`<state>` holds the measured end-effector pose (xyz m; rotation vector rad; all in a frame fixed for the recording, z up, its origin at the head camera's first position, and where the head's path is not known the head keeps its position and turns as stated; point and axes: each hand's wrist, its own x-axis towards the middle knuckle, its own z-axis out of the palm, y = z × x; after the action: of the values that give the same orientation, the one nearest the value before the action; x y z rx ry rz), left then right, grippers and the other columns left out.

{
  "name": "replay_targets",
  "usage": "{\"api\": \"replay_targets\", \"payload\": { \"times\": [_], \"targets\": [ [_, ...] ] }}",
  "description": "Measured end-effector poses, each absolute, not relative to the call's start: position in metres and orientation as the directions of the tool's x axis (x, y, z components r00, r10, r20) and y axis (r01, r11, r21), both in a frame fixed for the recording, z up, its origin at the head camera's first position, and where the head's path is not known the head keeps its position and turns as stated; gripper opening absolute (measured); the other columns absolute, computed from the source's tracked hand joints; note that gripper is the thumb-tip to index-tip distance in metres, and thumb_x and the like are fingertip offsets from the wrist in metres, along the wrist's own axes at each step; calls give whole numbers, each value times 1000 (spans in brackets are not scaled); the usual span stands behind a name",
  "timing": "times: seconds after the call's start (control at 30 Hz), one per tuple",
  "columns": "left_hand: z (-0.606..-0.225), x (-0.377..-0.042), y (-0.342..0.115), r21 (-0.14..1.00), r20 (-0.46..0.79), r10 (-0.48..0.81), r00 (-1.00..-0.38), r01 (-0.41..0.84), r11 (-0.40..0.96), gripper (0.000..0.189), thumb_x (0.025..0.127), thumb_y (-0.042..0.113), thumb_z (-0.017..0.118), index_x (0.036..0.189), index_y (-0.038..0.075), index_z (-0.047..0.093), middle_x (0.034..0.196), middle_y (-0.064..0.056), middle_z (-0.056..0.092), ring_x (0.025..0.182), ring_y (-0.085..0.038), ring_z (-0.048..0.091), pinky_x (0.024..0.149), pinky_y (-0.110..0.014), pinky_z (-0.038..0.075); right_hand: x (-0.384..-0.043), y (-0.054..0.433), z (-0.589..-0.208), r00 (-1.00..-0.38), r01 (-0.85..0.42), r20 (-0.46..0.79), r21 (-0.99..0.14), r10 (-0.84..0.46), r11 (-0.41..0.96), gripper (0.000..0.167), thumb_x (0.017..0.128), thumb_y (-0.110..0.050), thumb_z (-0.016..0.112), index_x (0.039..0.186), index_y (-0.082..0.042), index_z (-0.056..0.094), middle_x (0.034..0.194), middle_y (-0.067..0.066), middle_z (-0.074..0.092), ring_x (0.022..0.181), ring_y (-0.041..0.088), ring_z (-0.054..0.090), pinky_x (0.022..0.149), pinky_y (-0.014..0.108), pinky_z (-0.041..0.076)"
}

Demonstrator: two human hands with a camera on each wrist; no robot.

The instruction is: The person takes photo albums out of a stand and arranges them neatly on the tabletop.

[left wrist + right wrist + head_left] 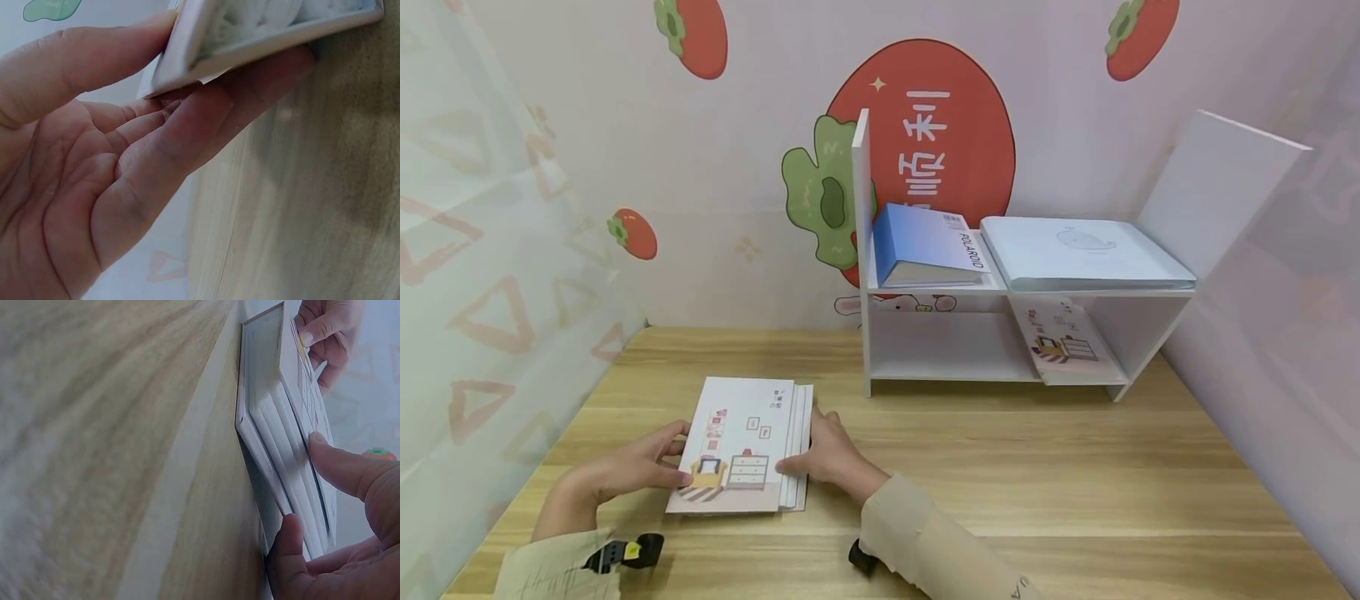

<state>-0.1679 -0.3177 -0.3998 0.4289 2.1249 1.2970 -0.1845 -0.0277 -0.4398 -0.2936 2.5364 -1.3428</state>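
Note:
A white photo album (741, 442) with a drawn armchair and chest of drawers on its cover lies low over the left part of the table, its thick page edges facing right. My left hand (632, 467) holds its left side, thumb on the cover and fingers beneath, as the left wrist view shows. At the other side my right hand (831, 450) grips the page edge, its thumb (340, 465) on the front cover and its fingertips at the back cover. In the right wrist view the album (275, 412) has its near end tilted up off the wood.
A white two-tier shelf (951, 343) stands at the back right. On its upper tier lie a blue POLAROID album (928, 242) and a pale whale-cover album (1090, 250). A similar illustrated album (1063, 342) leans out of the lower tier. Patterned cloth walls (520, 250) surround the wooden table (1037, 475).

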Motion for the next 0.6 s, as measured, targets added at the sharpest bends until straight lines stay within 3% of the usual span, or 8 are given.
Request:
{"api": "replay_targets", "payload": {
  "times": [0.2, 0.47, 0.6],
  "targets": [
    [-399, -171, -318, 898, -310, 593, -743, -24, 439, 57, 93, 6, 66, 132, -15, 30, 126, -26, 58, 105, -15, 64, 83, -24, 54, -187, -28, -439, -944, -45, -158, -807, -288, 589, 103, 72, -26, 90, 154, -6, 32, 125, 19, 50, 102, 24, 52, 101, 42, 47],
    [-398, -171, -318, 876, -334, 574, -748, -20, 483, 55, 92, 8, 66, 131, -12, 34, 124, -24, 59, 107, -19, 63, 83, -21, 52, -188, -29, -437, -940, -46, -177, -783, -293, 620, 105, 73, -27, 90, 155, -4, 29, 128, 21, 48, 101, 23, 51, 102, 41, 47],
    [-398, -171, -318, 870, -330, 566, -756, -10, 493, 51, 92, 7, 66, 128, -13, 36, 126, -29, 58, 108, -20, 62, 82, -21, 52, -187, -30, -436, -940, -74, -157, -772, -302, 631, 96, 72, -26, 90, 150, -2, 40, 121, 16, 49, 100, 22, 50, 101, 39, 47]
  ]
}}
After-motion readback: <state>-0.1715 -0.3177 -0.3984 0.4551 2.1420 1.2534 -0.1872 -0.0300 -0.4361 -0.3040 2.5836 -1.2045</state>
